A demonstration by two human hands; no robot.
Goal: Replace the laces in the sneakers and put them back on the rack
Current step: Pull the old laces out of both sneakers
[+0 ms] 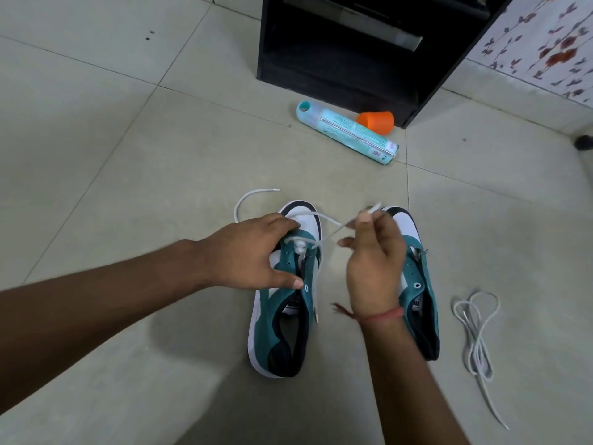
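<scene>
Hands (253,252) (373,268) on lace (324,216), sneaker (282,316)

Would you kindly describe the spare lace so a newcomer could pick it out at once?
Start at the two teal sneakers side by side on the tiled floor. Just right of the right-hand one lies the spare lace, a loose white coil. Unlike the other lace, it is threaded through no shoe and touched by no hand.

The right hand (373,268) hides much of the right sneaker (420,284), perhaps its eyelets.
</scene>
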